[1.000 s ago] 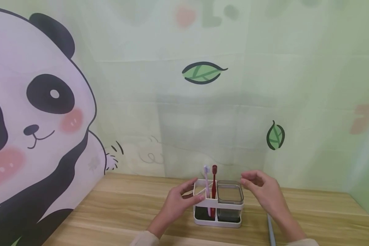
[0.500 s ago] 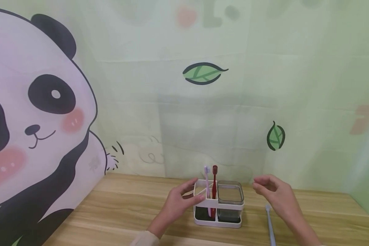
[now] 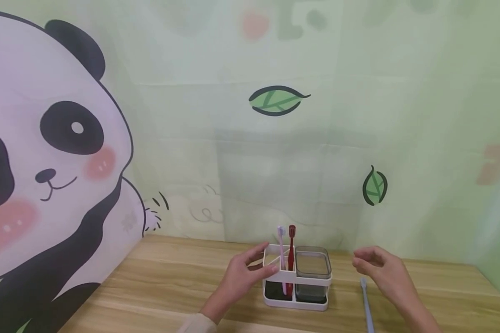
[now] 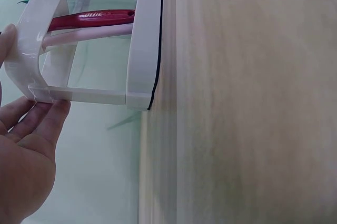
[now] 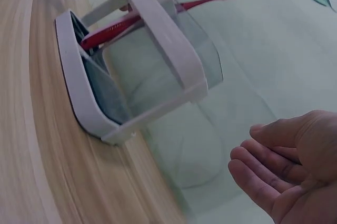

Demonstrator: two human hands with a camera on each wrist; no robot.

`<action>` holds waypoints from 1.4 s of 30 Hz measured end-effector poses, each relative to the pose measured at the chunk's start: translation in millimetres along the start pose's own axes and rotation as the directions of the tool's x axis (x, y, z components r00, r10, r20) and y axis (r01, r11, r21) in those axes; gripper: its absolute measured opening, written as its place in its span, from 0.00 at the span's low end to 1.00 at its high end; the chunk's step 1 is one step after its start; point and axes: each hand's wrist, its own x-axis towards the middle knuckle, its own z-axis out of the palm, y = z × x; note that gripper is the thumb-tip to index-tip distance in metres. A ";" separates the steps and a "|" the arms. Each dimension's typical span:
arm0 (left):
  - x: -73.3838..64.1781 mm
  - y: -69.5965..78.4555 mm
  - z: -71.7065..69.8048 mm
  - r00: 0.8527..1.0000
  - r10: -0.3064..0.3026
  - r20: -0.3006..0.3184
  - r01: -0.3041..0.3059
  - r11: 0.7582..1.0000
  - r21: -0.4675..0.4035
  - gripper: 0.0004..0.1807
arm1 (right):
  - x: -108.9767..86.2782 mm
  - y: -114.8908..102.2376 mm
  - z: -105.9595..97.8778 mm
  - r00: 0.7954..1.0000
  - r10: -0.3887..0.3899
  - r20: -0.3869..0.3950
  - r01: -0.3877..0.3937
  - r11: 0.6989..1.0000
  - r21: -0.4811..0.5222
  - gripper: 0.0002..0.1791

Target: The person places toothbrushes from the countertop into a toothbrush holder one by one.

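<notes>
A white toothbrush holder point(image 3: 278, 304) stands on the table, with a clear cup point(image 3: 313, 264) in its right half. A pink toothbrush point(image 3: 281, 245) and a red toothbrush point(image 3: 291, 252) lean upright in its left half. My left hand point(image 3: 240, 274) grips the holder's upper rim at the left end, thumb in front and fingers at the side and back. Right of the holder, my right hand point(image 3: 385, 273) hovers with loosely bent fingers and nothing in them. Below it a light blue toothbrush point(image 3: 366, 307) lies on the table, its lower end cut off by the view's edge.
The wooden table point(image 3: 162, 282) runs back to a pale green cloth backdrop point(image 3: 183, 162). A large panda point(image 3: 66, 162) is printed on its left part, and leaves point(image 3: 279, 100) are printed on the back.
My right hand has moved right and slightly down, away from the cup, uncovering the head of the light blue toothbrush. My left hand has stayed on the holder.
</notes>
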 end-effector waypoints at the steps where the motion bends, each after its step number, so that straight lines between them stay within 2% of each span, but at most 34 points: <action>1: -0.1 0.8 0.0 1.000 -0.003 -0.002 0.003 1.000 0.000 0.36 | 0.6 1.9 -0.9 1.000 0.003 0.004 -0.003 1.000 0.000 0.24; 8: 0.3 1.8 -1.1 1.000 -0.004 0.000 0.004 1.000 0.004 0.36 | 2.0 14.0 -5.4 0.998 0.040 0.047 -0.042 0.998 0.046 0.19; 15: 0.5 0.9 -0.9 1.000 -0.015 0.001 0.015 1.000 0.007 0.36 | 1.6 29.9 -10.0 0.996 0.051 0.071 -0.052 0.999 0.013 0.16; 22: -0.6 2.9 -0.7 1.000 -0.010 0.000 0.010 1.000 -0.005 0.36 | 0.3 39.5 -10.2 0.990 0.072 0.121 -0.075 0.997 0.021 0.13; 30: 0.3 0.1 -0.9 1.000 -0.013 0.003 0.013 1.000 0.021 0.37 | 1.3 46.9 -8.7 0.979 0.160 0.127 -0.151 0.986 -0.075 0.10; 38: 0.2 0.6 -1.4 1.000 -0.018 0.006 0.018 0.999 0.027 0.38 | -1.3 54.2 -3.2 0.970 0.176 0.170 -0.176 0.984 -0.016 0.10; 42: -0.3 1.5 -1.3 1.000 -0.008 0.009 0.008 1.000 0.020 0.37 | -1.3 55.3 0.0 0.969 0.183 0.167 -0.180 0.983 -0.032 0.11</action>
